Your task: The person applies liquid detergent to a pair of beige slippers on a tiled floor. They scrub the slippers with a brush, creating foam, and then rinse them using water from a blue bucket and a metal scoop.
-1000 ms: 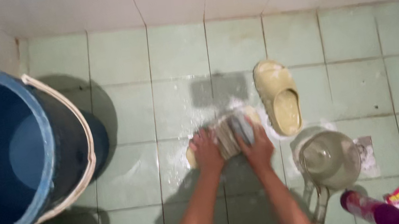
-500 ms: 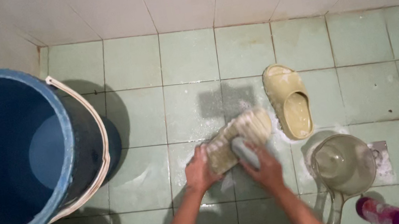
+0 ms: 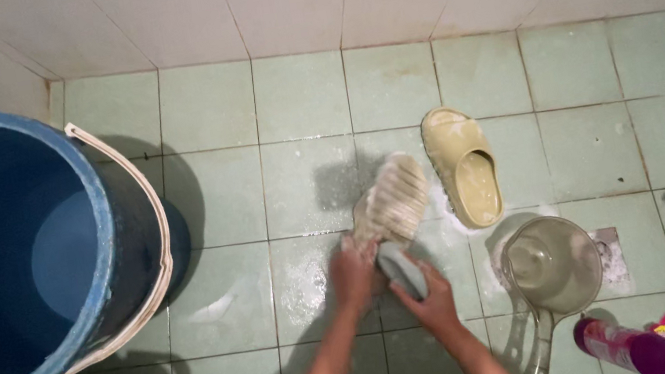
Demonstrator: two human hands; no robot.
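Dim, flat indoor light w/ a greenish cast; source seems overhead, slightly right, since the blue bucket (image 3: 6, 256) throws a soft shadow right onto the floor tiles (image 3: 206, 118). Dark patch of shadow at frame centre, above the upturned slipper (image 3: 392, 200). Wet sheen, no hard glare. Hands slightly soft/motion-blurred. Tile lines bow mildly near edges; some grain.

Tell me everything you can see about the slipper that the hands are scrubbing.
The slipper being scrubbed is a pale beige slide, apparently moulded foam or rubber. It lies sole up on the wet green tiled floor, its ridged, soapy tread showing, the toe pointing up and right in the picture. The left hand grips its near end, while the right hand presses a grey brush against that end. White suds surround it. Its mate lies upright just to the right, apart from it.
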